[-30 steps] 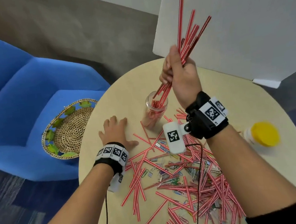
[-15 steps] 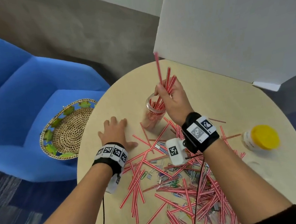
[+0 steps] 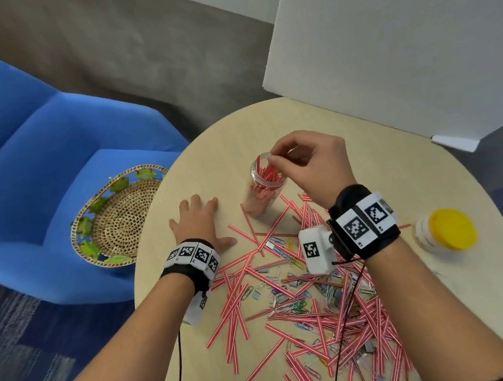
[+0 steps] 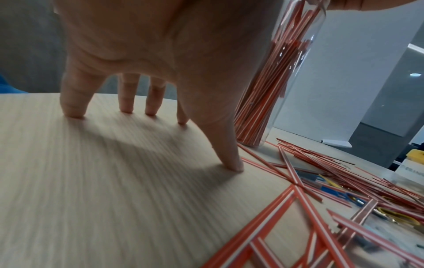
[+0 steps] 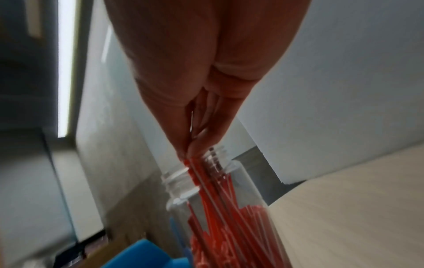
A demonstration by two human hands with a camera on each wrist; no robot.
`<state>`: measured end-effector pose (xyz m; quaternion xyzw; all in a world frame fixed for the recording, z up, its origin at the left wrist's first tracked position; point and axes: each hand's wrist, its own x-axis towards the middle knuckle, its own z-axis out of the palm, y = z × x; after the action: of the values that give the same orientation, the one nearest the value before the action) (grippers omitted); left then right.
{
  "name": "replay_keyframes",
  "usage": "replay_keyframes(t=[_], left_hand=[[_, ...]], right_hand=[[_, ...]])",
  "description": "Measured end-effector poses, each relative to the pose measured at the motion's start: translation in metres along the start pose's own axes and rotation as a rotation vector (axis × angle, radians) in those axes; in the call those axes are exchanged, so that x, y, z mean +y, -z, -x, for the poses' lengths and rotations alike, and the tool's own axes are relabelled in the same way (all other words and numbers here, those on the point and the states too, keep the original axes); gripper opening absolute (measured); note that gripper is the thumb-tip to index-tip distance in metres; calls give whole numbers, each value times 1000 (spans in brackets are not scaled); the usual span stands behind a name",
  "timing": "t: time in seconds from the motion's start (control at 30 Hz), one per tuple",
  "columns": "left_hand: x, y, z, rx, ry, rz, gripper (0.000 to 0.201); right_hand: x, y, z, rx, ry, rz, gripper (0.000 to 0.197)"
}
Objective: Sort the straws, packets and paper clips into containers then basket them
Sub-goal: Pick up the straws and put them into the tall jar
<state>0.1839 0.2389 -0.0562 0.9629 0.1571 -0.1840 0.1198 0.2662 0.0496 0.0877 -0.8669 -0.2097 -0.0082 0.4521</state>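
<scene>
A clear jar [image 3: 262, 189] of red-and-white straws stands upright on the round table [image 3: 380, 171]. My right hand [image 3: 274, 157] is over its mouth and pinches the top ends of a few straws [image 5: 195, 168] that reach down into the jar [image 5: 179, 183]. My left hand [image 3: 199, 215] rests open on the table left of the jar, fingertips [image 4: 73, 113] pressed on the wood, holding nothing. Loose straws [image 3: 234, 308] lie scattered in front, mixed with coloured paper clips [image 3: 286, 306] and small grey packets [image 3: 293, 284].
A yellow-lidded container [image 3: 446, 230] stands at the table's right edge. A woven basket [image 3: 117, 215] sits on the blue chair [image 3: 25, 150] to the left. A white board [image 3: 398, 38] leans behind the table. My wrist cable [image 3: 344, 304] trails over the pile.
My right hand has come down from high above the table with a bundle of straws and lowered them into the jar. The left hand has stayed flat in place.
</scene>
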Motion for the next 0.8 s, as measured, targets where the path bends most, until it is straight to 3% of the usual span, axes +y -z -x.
replay_keyframes(t=[0.17, 0.3, 0.47, 0.57, 0.7, 0.8], left_hand=[[0, 0, 0, 0, -2, 0, 98], [-1, -1, 1, -1, -2, 4, 99], [0, -1, 0, -11, 1, -2, 101], [0, 0, -1, -13, 3, -6, 99], [3, 6, 4, -22, 4, -7, 96], [9, 11, 10, -52, 40, -33, 88]], right_hand=[[-6, -7, -13, -193, 12, 252, 12], [-16, -3, -19, -136, 106, 279, 11], [-19, -7, -21, -259, 66, 484, 15], [-20, 5, -17, -221, 55, 417, 12], [-3, 37, 10, -37, -102, 206, 6], [47, 64, 48, -175, -454, 318, 12]])
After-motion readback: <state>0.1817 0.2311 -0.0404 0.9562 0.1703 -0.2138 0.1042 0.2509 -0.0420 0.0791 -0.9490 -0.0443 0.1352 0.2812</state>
